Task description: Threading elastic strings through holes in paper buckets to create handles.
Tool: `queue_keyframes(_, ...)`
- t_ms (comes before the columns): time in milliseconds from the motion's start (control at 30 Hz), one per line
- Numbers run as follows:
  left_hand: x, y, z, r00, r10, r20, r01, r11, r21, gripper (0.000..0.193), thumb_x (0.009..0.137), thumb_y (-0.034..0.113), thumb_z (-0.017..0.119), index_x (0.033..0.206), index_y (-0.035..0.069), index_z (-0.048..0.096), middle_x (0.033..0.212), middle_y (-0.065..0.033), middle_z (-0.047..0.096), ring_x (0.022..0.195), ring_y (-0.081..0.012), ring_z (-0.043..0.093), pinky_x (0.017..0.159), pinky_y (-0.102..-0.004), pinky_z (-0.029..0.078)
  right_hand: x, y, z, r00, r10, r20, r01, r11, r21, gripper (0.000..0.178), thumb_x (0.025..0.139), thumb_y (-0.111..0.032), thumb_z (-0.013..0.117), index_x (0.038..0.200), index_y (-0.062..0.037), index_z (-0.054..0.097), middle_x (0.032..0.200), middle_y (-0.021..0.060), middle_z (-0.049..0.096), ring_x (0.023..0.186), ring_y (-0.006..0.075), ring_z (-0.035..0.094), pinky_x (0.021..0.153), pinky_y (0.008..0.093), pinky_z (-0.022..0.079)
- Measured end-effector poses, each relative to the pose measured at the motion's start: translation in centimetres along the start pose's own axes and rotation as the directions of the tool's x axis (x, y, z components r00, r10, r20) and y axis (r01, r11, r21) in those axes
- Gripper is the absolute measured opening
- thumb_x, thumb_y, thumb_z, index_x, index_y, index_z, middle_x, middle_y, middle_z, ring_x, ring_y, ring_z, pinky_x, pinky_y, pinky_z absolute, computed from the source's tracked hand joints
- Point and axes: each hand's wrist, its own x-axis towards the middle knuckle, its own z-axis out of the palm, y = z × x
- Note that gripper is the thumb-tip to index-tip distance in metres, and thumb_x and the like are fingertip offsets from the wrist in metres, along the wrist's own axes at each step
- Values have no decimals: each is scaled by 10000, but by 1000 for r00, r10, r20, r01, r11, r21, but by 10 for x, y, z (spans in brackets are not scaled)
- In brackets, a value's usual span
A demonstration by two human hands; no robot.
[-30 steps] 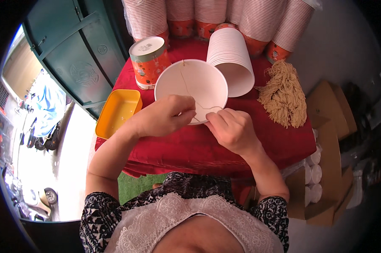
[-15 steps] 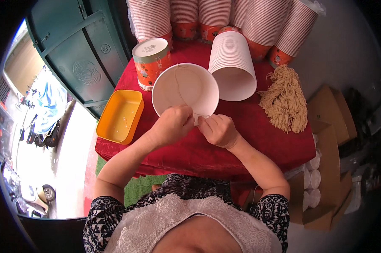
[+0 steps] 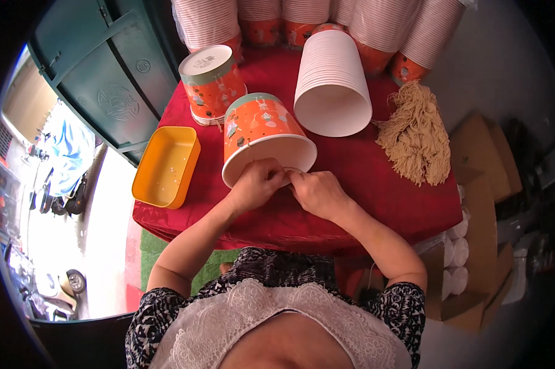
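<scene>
An orange printed paper bucket (image 3: 265, 120) with a green band lies tilted in front of me, its white mouth toward me. At the near part of its rim, my left hand (image 3: 258, 183) is closed in a pinch on a thin tan cord. Right beside it, my right hand (image 3: 317, 192) is also closed, fingertips pinching at the cord and the rim. Most of the cord is hidden by my fingers and the bucket; a short bit shows at the rim's upper left.
An upside-down bucket stack (image 3: 213, 86) stands left, near a yellow plastic tub (image 3: 165, 169) holding small bits. White nested buckets (image 3: 333, 80) lie behind to the right, beside a bundle of tan cords (image 3: 414, 135). Tall bucket stacks line the back of the red-covered table (image 3: 376, 209). Cardboard boxes (image 3: 477, 227) stand right.
The bucket has tipped over toward me, so its orange side shows instead of its inside. Both hands stay pinched together at the near rim. The view has shifted slightly.
</scene>
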Motion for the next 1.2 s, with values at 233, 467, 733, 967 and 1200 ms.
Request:
queue_keyframes(233,0,-4,13,989,-44,-143,18,984,-179,167,898,126,559,837,-23,607,694,-64,599,604,-139,572,552,-292,465,-3,6,7,986,130,100,-148,967,208,152,837,-80,549,956,7,587,633,201,634,611,380,658,560,488,542)
queue_keyframes(467,-1,17,16,974,-181,-137,123,927,-353,196,934,117,514,827,-28,594,623,-68,582,480,-125,542,450,-270,428,0,5,2,940,307,153,-342,866,365,440,828,-43,573,1256,-35,470,809,237,654,746,438,637,658,538,518)
queue_keyframes(733,1,16,16,974,-209,-85,165,917,-363,192,934,133,530,865,-35,591,661,-69,595,521,-128,566,456,-272,440,2,9,4,913,353,205,-408,821,399,461,835,-39,559,1291,-49,487,910,257,654,822,436,640,709,519,529)
queue_keyframes(967,3,10,20,970,-237,-45,192,869,-455,182,937,122,528,933,-50,587,784,-94,622,613,-155,622,552,-279,545,1,6,-15,897,383,221,-441,818,369,415,848,-48,576,1260,-30,531,989,250,655,882,416,645,732,485,534)
queue_keyframes(1200,-1,10,18,974,-227,-15,199,880,-431,118,908,36,547,968,-61,579,870,-122,634,691,-172,650,583,-284,560,0,-5,-48,969,237,-73,-213,947,242,320,830,-6,611,1150,-5,592,951,188,645,815,363,654,689,425,540)
